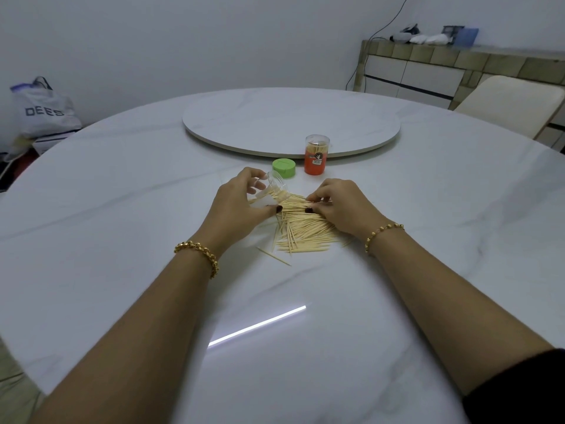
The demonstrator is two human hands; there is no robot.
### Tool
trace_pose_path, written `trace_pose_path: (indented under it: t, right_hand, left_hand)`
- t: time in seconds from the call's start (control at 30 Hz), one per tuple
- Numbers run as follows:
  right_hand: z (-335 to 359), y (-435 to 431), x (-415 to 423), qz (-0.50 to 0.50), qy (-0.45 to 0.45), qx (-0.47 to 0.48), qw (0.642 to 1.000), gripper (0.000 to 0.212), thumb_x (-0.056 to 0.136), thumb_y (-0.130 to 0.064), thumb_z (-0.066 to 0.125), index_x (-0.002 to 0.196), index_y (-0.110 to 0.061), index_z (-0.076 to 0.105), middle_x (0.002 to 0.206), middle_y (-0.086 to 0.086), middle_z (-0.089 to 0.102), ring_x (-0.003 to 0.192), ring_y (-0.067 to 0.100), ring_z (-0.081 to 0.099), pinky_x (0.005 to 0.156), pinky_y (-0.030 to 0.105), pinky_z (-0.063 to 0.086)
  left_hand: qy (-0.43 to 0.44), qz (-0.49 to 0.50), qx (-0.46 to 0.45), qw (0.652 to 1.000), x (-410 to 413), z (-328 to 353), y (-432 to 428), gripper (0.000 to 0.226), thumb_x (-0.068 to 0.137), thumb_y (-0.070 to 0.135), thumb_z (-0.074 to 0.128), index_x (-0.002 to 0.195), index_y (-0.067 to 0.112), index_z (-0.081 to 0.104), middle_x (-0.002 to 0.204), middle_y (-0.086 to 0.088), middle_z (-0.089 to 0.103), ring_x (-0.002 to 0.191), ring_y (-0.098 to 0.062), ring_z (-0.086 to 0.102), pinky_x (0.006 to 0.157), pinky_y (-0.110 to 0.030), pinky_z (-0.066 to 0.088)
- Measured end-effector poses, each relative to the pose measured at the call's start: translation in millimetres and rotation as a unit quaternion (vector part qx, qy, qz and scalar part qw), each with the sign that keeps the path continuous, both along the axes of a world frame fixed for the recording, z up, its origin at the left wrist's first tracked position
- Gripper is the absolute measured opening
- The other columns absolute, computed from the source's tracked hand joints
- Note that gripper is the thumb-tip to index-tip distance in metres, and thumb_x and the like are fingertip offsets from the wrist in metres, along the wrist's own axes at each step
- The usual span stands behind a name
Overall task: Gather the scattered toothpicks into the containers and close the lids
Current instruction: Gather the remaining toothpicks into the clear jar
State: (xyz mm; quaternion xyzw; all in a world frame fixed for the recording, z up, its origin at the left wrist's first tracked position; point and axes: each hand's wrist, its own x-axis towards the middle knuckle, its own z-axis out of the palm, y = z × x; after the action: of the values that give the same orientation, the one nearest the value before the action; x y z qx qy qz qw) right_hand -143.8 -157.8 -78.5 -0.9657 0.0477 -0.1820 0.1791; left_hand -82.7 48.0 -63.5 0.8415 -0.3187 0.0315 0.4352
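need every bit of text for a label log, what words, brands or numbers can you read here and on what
"DEES": on the bag at far left.
Label on the orange jar: too small to read.
No other text is readable.

One head-worn wide-angle camera looks forward and down across the table (pixel 122 194), apparently from close above.
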Motion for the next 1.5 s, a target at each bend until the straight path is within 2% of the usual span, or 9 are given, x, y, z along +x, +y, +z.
trace_pose_path:
  t: [0.1, 0.2, 0.33, 0.4, 0.53, 0.67, 1.17, 1.37, 1.5]
  right_hand:
    - [-2.9, 3.2, 0.4, -0.013, -0.027, -0.012, 0.999, 0.021, 0.089, -0.021, 0.065, 0.104, -0.010, 0.073, 0.100, 0.006, 0.066, 0.092, 0.021, 0.058, 0.080, 0.025, 0.043]
    - [-4.1, 4.7, 0.0, -0.016, -0.046, -0.019, 0.999, 0.019, 0.089, -0.021, 0.063, 0.100, -0.011, 0.075, 0.095, 0.006, 0.067, 0.090, 0.022, 0.058, 0.077, 0.029, 0.044]
    - [-4.2, 3.6, -1.0, -0.023, -0.073, -0.008, 0.997, 0.018, 0.091, -0.017, 0.060, 0.098, -0.010, 0.074, 0.093, 0.008, 0.071, 0.088, 0.024, 0.061, 0.079, 0.036, 0.048]
    - [-4.8, 2.6, -1.1, -0.032, -0.088, -0.006, 0.996, 0.018, 0.092, -0.017, 0.058, 0.093, -0.010, 0.075, 0.088, 0.008, 0.072, 0.083, 0.025, 0.062, 0.075, 0.038, 0.049]
    - [-4.0, 2.1, -2.7, -0.044, -0.128, -0.007, 0.991, 0.020, 0.092, -0.018, 0.058, 0.085, -0.008, 0.073, 0.077, 0.009, 0.071, 0.071, 0.027, 0.060, 0.065, 0.038, 0.047]
    - [-1.1, 8.0, -2.5, -0.034, -0.173, 0.028, 0.984, 0.017, 0.092, -0.015, 0.056, 0.086, -0.012, 0.072, 0.080, 0.001, 0.073, 0.072, 0.021, 0.064, 0.066, 0.033, 0.049]
    - [2.1, 20.9, -5.4, -0.014, -0.209, 0.042, 0.977, 0.015, 0.092, -0.015, 0.056, 0.089, -0.012, 0.071, 0.080, -0.001, 0.072, 0.072, 0.018, 0.065, 0.067, 0.039, 0.054]
    - [5.6, 19.5, -6.8, -0.029, -0.231, 0.144, 0.962, 0.019, 0.090, -0.013, 0.052, 0.087, -0.012, 0.071, 0.076, -0.005, 0.070, 0.070, 0.009, 0.064, 0.067, 0.025, 0.052]
    - [9.5, 20.7, -8.5, -0.041, -0.247, 0.176, 0.952, 0.019, 0.092, -0.008, 0.054, 0.089, -0.009, 0.072, 0.074, -0.006, 0.069, 0.068, 0.007, 0.065, 0.063, 0.012, 0.046]
  left_hand:
    - [0.003, -0.001, 0.000, 1.000, -0.5, -0.8, -0.2, 0.056, 0.075, 0.031, 0.079, 0.123, 0.021, 0.051, 0.117, 0.003, 0.059, 0.108, -0.012, 0.054, 0.078, -0.017, 0.040]
    - [-0.001, 0.002, 0.000, 1.000, 0.1, -1.0, 0.6, 0.054, 0.076, 0.030, 0.079, 0.122, 0.021, 0.051, 0.116, 0.004, 0.059, 0.107, -0.011, 0.054, 0.072, -0.009, 0.036]
    - [-0.002, 0.005, -0.004, 1.000, 1.2, -1.5, 1.1, 0.054, 0.076, 0.029, 0.079, 0.121, 0.021, 0.051, 0.115, 0.004, 0.060, 0.106, -0.011, 0.054, 0.071, -0.007, 0.036]
    - [-0.002, 0.005, -0.003, 1.000, 1.3, -1.1, 1.3, 0.054, 0.076, 0.028, 0.079, 0.121, 0.021, 0.051, 0.115, 0.004, 0.059, 0.106, -0.010, 0.054, 0.071, -0.008, 0.036]
    - [0.000, 0.003, 0.001, 1.000, 0.2, -0.9, 1.8, 0.053, 0.077, 0.029, 0.079, 0.122, 0.021, 0.051, 0.115, 0.004, 0.059, 0.106, -0.010, 0.053, 0.077, -0.015, 0.037]
    - [0.001, 0.001, -0.001, 1.000, -1.5, -0.3, 0.7, 0.054, 0.076, 0.030, 0.079, 0.121, 0.021, 0.051, 0.115, 0.005, 0.059, 0.106, -0.010, 0.054, 0.073, -0.009, 0.037]
    - [0.003, -0.014, -0.007, 1.000, -4.1, -2.7, -3.9, 0.054, 0.076, 0.029, 0.079, 0.122, 0.021, 0.052, 0.112, 0.006, 0.060, 0.104, -0.008, 0.054, 0.072, -0.006, 0.037]
    - [0.011, -0.001, -0.004, 1.000, -1.9, -4.1, -1.2, 0.053, 0.076, 0.029, 0.079, 0.120, 0.021, 0.052, 0.113, 0.005, 0.060, 0.103, -0.009, 0.054, 0.069, -0.006, 0.037]
    - [0.014, 0.010, -0.008, 1.000, 1.5, -5.0, 1.4, 0.052, 0.076, 0.029, 0.079, 0.119, 0.021, 0.051, 0.113, 0.005, 0.060, 0.105, -0.012, 0.055, 0.077, -0.017, 0.038]
